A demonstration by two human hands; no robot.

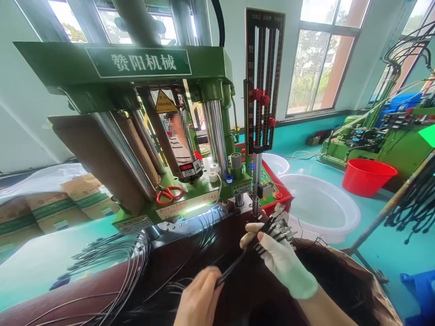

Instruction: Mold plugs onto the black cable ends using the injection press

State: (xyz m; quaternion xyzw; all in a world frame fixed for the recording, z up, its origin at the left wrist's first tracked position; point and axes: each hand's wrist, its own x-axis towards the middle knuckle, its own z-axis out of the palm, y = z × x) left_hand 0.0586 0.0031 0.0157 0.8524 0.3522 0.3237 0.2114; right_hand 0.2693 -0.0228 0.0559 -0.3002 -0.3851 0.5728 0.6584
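A bundle of black cables (235, 266) stretches between my two hands in front of the green machine. My right hand (283, 262), in a white glove with exposed-looking fingertips on the thumb, is closed around the bundle near its end. Silvery metal connectors (281, 226) fan out beyond that grip, pointing up and to the right. Lower and to the left, my bare left hand (199, 296) wraps round the same cables. More thin black cables (131, 258) loop across the dark red tabletop (102, 292) on the left, some running up to the lit metal plate (190, 227) of the machine.
The green press (136, 99) stands ahead, with red-handled scissors (169, 195) on its ledge. Right of it are a red control panel (283, 192), a large white tub (319, 203) and a red bucket (369, 176). Hanging cables (416, 199) and a rack pole (384, 215) are at far right.
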